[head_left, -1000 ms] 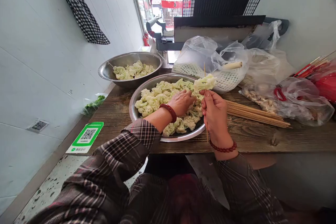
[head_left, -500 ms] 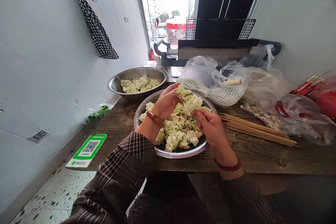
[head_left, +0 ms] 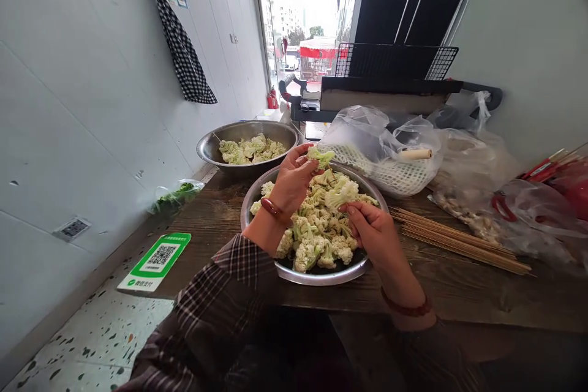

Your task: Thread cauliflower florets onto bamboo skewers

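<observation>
My left hand (head_left: pixel 294 179) is closed on a pale green cauliflower floret (head_left: pixel 320 157), pinched between thumb and fingers above the far side of a steel bowl (head_left: pixel 247 211). Thumb and forefinger of my right hand (head_left: pixel 371 226) are pinched at the lower end of another cauliflower floret (head_left: pixel 342 190). Whether a stick runs through that floret I cannot make out. Many loose cauliflower florets (head_left: pixel 309 251) fill the bowl beneath both hands. The two held florets are close together but apart.
A second steel bowl (head_left: pixel 204 148) with cauliflower pieces stands behind on the left. Bamboo skewers (head_left: pixel 463 242) lie at the right on the wooden table (head_left: pixel 215 205). Plastic bags (head_left: pixel 362 128) crowd the back right. A green QR-code card (head_left: pixel 156 262) lies at the left corner.
The view has shifted a little, so everything sits slightly lower and farther right. My left hand's floret shows more clearly and a little farther from the right hand's floret. Both grips stay closed.
</observation>
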Action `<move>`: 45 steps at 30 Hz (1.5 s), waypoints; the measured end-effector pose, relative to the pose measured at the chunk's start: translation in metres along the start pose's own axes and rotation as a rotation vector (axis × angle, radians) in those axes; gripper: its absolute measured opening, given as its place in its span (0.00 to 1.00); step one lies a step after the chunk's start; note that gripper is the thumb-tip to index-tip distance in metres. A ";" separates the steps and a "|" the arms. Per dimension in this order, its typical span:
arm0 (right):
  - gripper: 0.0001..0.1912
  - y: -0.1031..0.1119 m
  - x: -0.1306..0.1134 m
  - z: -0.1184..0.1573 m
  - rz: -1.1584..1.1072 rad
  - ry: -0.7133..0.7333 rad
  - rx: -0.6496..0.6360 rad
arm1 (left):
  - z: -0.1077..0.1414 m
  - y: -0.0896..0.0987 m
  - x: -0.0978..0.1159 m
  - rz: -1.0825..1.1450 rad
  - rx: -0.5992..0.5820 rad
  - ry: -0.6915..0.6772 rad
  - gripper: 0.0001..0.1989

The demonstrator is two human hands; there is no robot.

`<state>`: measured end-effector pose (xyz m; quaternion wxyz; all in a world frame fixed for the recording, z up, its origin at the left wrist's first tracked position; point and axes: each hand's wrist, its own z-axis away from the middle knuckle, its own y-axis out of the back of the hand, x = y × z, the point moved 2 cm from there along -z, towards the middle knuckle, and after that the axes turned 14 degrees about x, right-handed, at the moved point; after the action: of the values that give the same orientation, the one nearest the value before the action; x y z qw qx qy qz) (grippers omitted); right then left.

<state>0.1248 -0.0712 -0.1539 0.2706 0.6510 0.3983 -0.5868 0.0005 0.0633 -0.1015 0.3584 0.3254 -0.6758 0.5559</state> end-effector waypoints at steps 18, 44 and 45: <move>0.21 0.000 0.000 -0.001 0.049 -0.015 -0.027 | 0.003 -0.002 0.005 -0.034 -0.001 -0.044 0.21; 0.20 0.000 0.001 0.001 0.058 0.005 -0.033 | 0.003 -0.002 0.005 -0.080 0.037 -0.138 0.22; 0.19 0.000 0.002 0.000 0.058 0.005 -0.035 | 0.003 -0.001 0.005 -0.083 0.036 -0.141 0.22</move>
<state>0.1247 -0.0714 -0.1555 0.2975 0.6589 0.3903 -0.5700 -0.0012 0.0600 -0.0973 0.3270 0.3979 -0.6750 0.5283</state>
